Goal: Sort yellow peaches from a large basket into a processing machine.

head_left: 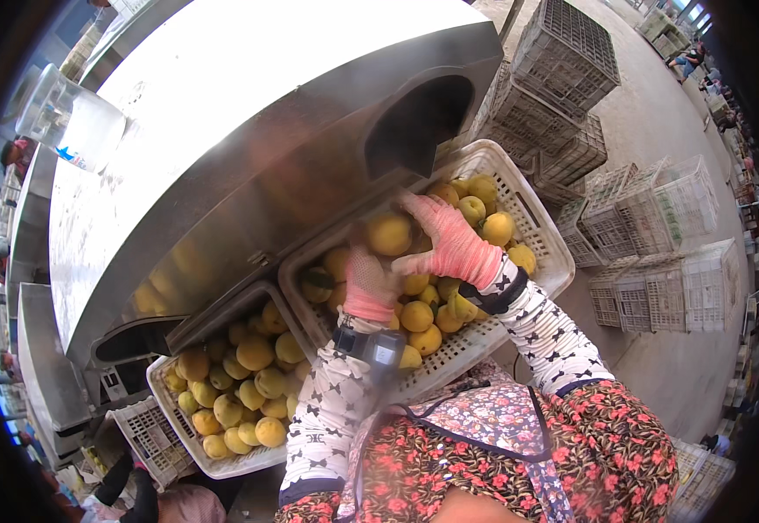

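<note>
Both my hands wear pink knit gloves and reach into a white plastic crate [553, 252] filled with yellow peaches [417, 316]. One larger-looking peach [389, 233] sits between my left hand [371, 278] and my right hand [453, 243]. Blur covers the left fingertips at its left side. My right thumb and fingers are spread to its right, over other fruit, and the back of the hand hides what is under the palm. I cannot tell which hand, if either, grips the peach. A few green leaves [317, 277] lie among the fruit.
A second crate [219, 465] of peaches stands to the left. Beyond both crates rises a metal machine [222, 216] with dark outlet openings [419, 124] and a clear plastic jug [69, 121] on top. Stacked crates [559, 72] stand on the right. A co-worker [183, 503] is at lower left.
</note>
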`<state>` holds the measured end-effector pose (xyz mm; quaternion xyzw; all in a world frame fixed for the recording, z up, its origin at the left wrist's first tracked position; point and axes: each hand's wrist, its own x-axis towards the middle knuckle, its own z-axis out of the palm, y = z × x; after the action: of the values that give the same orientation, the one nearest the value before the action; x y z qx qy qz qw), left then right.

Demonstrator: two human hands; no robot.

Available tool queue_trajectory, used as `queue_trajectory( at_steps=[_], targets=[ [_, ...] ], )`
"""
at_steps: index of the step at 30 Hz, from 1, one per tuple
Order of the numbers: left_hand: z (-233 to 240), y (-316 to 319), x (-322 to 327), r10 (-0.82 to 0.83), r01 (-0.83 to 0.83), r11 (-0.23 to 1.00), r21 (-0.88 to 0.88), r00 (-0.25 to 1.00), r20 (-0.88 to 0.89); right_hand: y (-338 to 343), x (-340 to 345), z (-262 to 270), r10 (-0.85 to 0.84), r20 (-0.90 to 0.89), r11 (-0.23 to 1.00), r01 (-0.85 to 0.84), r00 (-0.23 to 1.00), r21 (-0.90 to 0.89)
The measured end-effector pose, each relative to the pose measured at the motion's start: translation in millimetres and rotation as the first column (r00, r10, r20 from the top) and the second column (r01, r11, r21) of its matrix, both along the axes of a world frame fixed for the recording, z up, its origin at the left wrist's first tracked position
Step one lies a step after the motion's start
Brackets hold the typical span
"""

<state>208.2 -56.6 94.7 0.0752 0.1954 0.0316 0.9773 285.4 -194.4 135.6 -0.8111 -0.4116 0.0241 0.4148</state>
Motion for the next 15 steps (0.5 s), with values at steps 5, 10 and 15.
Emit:
queue_trajectory(
  at_steps=[5,10,15],
  targets=[
    [0.8,-13.3,2.8,-0.057,0.069,0.969,0.238,0.997,-0.058,-5.7,-12.0,5.6,-0.065,0.104,0.992,0.075,0.992,-0.101],
    [-54.5,6.4,-13.2,-0.094,0.158,0.782,0.603,0.986,-0.136,13.6,53.9,0.1,-0.460,0.207,0.878,0.477,0.864,-0.044],
    [-102.9,-15.5,-37.0,-0.066,0.366,-0.300,0.881,0.913,-0.402,42.6,132.7,-41.6,-0.309,0.523,0.920,0.389,0.795,-0.048]
  ],
)
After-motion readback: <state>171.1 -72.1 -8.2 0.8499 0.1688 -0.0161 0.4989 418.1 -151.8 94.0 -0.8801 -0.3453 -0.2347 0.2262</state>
